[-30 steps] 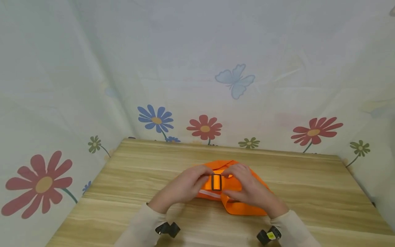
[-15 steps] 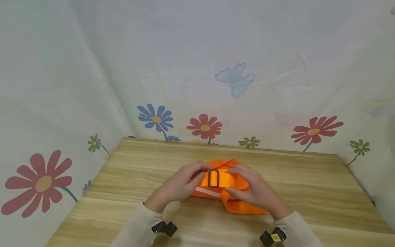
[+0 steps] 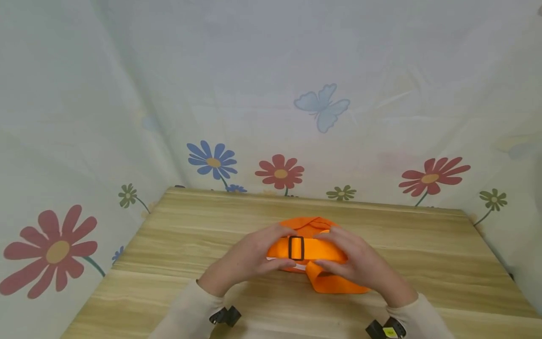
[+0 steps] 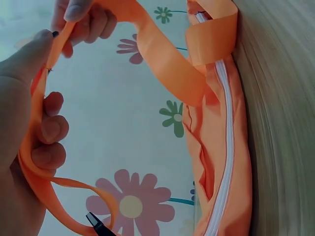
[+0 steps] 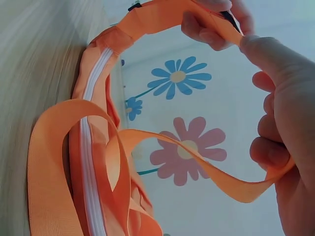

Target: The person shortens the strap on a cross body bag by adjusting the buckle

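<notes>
An orange waist bag [image 3: 311, 225] with a white zipper [image 4: 228, 147] lies on the table behind the hands. In the head view, its flat orange strap [image 3: 319, 249] stretches between both hands, with a black slide buckle [image 3: 290, 248] threaded on it. My left hand [image 3: 250, 252] grips the strap beside the buckle, the fingers curled round it in the left wrist view. Farther right, my right hand [image 3: 364, 256] pinches the strap between thumb and fingers. A loose strap loop [image 3: 334, 283] hangs below the right hand. Near the left hand, a black clip piece [image 4: 100, 225] shows at the lower edge.
The wood-grain table [image 3: 203, 221] extends to both sides of the bag. A white cloth backdrop [image 3: 237, 94] with printed flowers and a butterfly stands behind and beside it. Black wrist devices [image 3: 225, 316] sit on both forearms.
My right hand has slid to the right along the strap, so a longer stretch shows between the hands. The left hand shifted slightly, its thumb now lower beneath the buckle.
</notes>
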